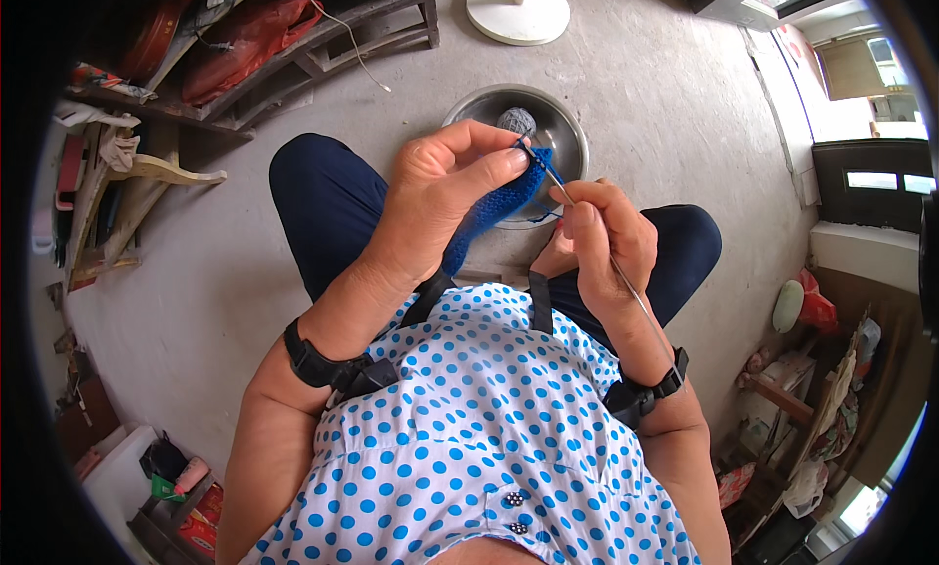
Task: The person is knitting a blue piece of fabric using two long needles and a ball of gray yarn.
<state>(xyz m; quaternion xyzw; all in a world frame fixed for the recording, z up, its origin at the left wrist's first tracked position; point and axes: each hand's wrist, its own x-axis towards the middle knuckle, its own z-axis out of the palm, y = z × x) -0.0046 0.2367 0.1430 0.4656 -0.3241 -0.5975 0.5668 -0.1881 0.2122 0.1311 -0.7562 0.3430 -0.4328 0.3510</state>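
My left hand (458,165) pinches the top edge of a blue knitted strip (506,198) between thumb and forefinger. The strip hangs down toward my lap, partly hidden behind that hand and wrist. In my right hand (609,235) is a long thin metal knitting needle (631,286), its tip end at the blue stitches and its far end past my right wrist. A loose length of blue yarn (544,216) hangs by my right fingers. Below the hands, a stainless steel basin (576,136) stands on the floor with a ball of grey yarn (516,120) in it.
A white round stand base (518,15) stands beyond the basin. A dark wooden rack (315,55) with a red plastic bag (246,48) is at upper left, a white cord (352,40) hanging from it. Shelves with bags (803,418) stand at right.
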